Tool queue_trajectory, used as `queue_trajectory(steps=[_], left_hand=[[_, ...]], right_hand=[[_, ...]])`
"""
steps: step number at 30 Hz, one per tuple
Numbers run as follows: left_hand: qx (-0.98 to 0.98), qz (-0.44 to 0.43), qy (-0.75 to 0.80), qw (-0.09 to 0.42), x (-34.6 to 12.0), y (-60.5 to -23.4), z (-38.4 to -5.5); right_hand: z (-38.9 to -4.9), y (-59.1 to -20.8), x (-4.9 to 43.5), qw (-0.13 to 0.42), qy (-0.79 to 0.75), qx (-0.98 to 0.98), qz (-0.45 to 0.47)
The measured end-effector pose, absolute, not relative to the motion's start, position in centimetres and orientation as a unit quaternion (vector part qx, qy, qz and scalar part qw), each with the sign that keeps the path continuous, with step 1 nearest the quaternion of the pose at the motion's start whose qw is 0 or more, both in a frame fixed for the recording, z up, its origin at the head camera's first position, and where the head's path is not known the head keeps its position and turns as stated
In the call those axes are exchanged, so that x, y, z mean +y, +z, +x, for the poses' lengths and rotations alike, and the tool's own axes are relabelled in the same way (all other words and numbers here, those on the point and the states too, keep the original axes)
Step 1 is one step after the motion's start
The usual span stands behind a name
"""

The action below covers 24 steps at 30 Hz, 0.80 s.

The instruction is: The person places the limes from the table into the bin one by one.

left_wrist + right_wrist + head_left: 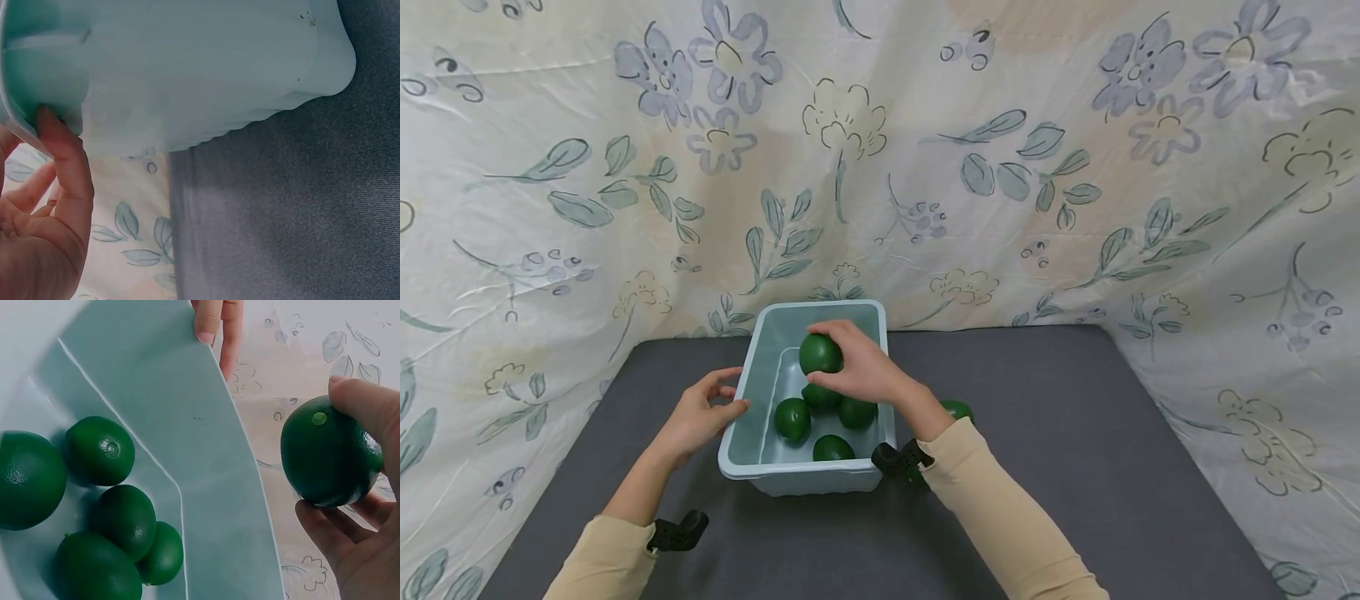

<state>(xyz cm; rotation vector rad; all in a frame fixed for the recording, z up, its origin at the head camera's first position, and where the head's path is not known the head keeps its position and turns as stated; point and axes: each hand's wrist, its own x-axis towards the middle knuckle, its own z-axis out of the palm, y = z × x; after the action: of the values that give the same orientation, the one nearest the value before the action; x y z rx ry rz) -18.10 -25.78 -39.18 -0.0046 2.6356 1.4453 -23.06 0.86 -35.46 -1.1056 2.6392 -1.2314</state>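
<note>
A light blue plastic bin (808,479) stands on the table with several round, glossy dark green fruits (792,419) on its floor. My left hand (700,417) is at the bin's left side, thumb and fingers pinching the rim (25,134). Over the bin's interior, my right hand (865,367) grips one dark green fruit (331,453) between thumb and fingers, raised above the others. A small pale stem nub shows on the held fruit in the right wrist view.
Outside the bin on its right, another green fruit (957,408) lies partly hidden behind my right forearm. The dark grey tabletop (1075,433) reaches back to a flower-printed cloth (880,167). Black straps (679,531) with cameras sit on both wrists.
</note>
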Motion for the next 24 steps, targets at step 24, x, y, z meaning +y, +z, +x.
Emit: queue_trajectory(steps=[24], left_hand=[[0.873, 0.001, 0.483, 0.066, -25.8, -39.2, -18.1]], right_hand=[[-22.9, -35.1, 1.7, 0.0, -0.393, 0.845, -0.363]])
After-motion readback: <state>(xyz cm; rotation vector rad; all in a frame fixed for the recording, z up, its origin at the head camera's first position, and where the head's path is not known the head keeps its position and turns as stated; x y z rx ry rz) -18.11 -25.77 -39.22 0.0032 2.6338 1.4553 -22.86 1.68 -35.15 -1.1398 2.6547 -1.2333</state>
